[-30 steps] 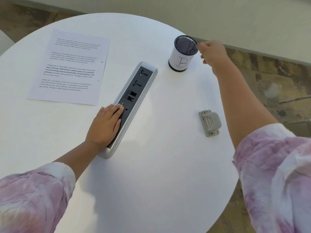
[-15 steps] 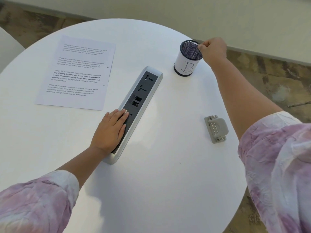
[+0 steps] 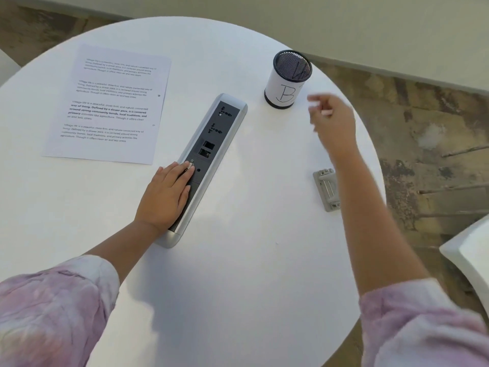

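Note:
A black mesh pen cup (image 3: 287, 80) with a white label marked "B" stands at the far right of the round white table (image 3: 251, 274). My right hand (image 3: 332, 120) hovers just right of and below the cup. It is blurred, its fingers are loosely curled, and nothing shows in them. My left hand (image 3: 165, 197) lies flat on the near end of a long silver and black socket strip (image 3: 215, 144), fingers straight. A printed sheet of paper (image 3: 111, 102) lies at the far left.
A small grey hole punch (image 3: 326, 190) sits near the table's right edge, partly behind my right forearm. Part of a white chair (image 3: 471, 255) shows at the right, over the mottled stone floor. A pale wall runs along the back.
My right hand has left the cup's rim and drawn back toward me and down. The left hand stays on the socket strip.

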### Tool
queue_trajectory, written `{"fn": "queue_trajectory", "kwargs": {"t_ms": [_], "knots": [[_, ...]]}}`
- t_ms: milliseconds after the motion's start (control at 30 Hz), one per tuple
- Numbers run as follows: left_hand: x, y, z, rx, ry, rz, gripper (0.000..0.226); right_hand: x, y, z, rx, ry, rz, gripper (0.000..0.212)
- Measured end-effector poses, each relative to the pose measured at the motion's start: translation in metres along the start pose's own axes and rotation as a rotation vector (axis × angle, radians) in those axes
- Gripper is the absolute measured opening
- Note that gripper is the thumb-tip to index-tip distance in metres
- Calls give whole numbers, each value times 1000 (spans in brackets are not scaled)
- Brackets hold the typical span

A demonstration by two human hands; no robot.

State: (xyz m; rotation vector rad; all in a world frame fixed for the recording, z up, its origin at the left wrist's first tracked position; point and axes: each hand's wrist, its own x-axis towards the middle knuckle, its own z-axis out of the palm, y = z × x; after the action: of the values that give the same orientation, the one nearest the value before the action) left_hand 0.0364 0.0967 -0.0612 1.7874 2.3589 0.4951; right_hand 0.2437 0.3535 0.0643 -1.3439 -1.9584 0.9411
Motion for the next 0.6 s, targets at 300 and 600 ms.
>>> {"fn": "queue_trajectory", "kwargs": {"t_ms": [300, 600], "knots": [[0, 2, -3, 9, -14, 19, 46, -192, 78, 7, -40, 10, 301, 26], [-2, 1, -3, -15, -1, 17, 45, -247, 75, 16, -10, -18, 430, 16]]}}
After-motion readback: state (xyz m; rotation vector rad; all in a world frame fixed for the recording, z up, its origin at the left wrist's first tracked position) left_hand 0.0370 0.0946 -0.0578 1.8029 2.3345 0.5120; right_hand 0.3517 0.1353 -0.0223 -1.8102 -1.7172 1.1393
